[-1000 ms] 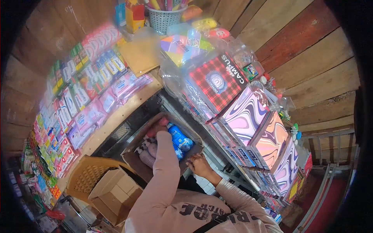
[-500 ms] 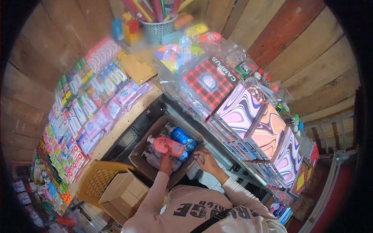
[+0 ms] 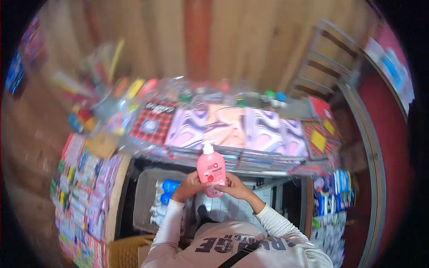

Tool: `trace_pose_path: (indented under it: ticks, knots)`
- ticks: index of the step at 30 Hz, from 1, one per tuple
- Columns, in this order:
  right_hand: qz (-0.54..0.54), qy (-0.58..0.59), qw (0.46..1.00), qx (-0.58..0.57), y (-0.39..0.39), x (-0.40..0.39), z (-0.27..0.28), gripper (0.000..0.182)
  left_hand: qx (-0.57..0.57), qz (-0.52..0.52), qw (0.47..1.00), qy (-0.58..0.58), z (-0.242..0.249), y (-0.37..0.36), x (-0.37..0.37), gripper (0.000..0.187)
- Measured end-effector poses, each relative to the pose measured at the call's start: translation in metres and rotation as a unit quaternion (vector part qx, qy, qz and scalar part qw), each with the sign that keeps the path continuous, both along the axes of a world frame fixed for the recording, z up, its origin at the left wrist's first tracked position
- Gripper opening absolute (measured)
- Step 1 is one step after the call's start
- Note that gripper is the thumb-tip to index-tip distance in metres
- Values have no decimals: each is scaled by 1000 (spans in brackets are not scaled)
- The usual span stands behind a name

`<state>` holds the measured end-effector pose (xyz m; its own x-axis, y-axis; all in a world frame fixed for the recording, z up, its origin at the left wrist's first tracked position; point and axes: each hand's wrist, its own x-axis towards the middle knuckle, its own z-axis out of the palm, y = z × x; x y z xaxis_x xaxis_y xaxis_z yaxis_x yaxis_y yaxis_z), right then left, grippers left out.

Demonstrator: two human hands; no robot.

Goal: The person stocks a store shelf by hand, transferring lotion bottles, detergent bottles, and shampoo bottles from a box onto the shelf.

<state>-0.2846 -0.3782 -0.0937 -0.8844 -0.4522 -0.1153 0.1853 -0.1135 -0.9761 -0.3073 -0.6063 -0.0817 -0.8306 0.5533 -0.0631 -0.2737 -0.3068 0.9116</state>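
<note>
A pink pump bottle [image 3: 212, 169] with a white pump top stands upright between my two hands, in front of the notebook stacks. My left hand [image 3: 187, 186] grips its left side near the lower half. On the other side my right hand [image 3: 235, 186] holds the lower right, thumb across the front. Below and to the left, a cardboard box [image 3: 144, 196] holds blue bottles [image 3: 169, 186] and several white-topped pump bottles [image 3: 157, 210].
Stacks of swirl-patterned notebooks [image 3: 225, 125] line the counter ahead, with a red plaid notebook [image 3: 149, 126] at their left. Packed small goods [image 3: 85, 187] cover the left counter. More packets [image 3: 333, 187] sit at right. A yellow woven basket [image 3: 127, 250] is at lower left.
The pink bottle has come up out of the box and is now upright. My right hand has joined my left on it. The view has turned to the right.
</note>
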Motion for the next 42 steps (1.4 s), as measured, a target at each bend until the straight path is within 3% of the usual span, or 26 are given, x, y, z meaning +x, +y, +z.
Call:
trace_pose_path:
  ticks: [1, 5, 8, 14, 17, 23, 26, 28, 30, 32, 34, 36, 37, 42]
  knots:
    - [-47, 10, 999, 12, 22, 16, 19, 51, -2, -61, 997, 39, -9, 24, -9, 46]
    - [-184, 79, 978, 53, 126, 106, 63, 55, -5, -217, 972, 90, 42, 147, 15, 47]
    - [-309, 150, 930, 131, 188, 199, 83, 58, 4, -323, 935, 146, 67, 239, 60, 47]
    - [-514, 151, 822, 192, 279, 380, 133, 58, 62, -426, 888, 162, 122, 403, 200, 45]
    - [-604, 154, 771, 130, 285, 444, 162, 59, 110, -470, 860, 164, 145, 448, 258, 48]
    - [-690, 256, 628, 253, 318, 561, 258, 56, 211, -548, 777, 227, 230, 529, 366, 54]
    - [-736, 254, 557, 289, 342, 600, 313, 56, 272, -531, 742, 304, 282, 574, 405, 60]
    - [-734, 307, 509, 327, 356, 614, 359, 57, 316, -533, 727, 297, 327, 599, 433, 62]
    - [-740, 317, 468, 365, 373, 628, 401, 59, 403, -493, 669, 383, 370, 638, 451, 60]
    - [-706, 380, 398, 447, 398, 641, 447, 60, 433, -501, 653, 367, 416, 664, 468, 57]
    - [-693, 370, 387, 483, 417, 659, 491, 58, 485, -450, 621, 421, 457, 699, 488, 51]
    - [-699, 364, 379, 486, 432, 671, 525, 53, 469, -454, 636, 411, 491, 716, 507, 46]
    - [-712, 342, 353, 501, 442, 679, 538, 49, 483, -407, 636, 444, 504, 734, 518, 44]
    - [-702, 303, 330, 554, 497, 721, 576, 45, 418, -385, 673, 472, 536, 774, 558, 44]
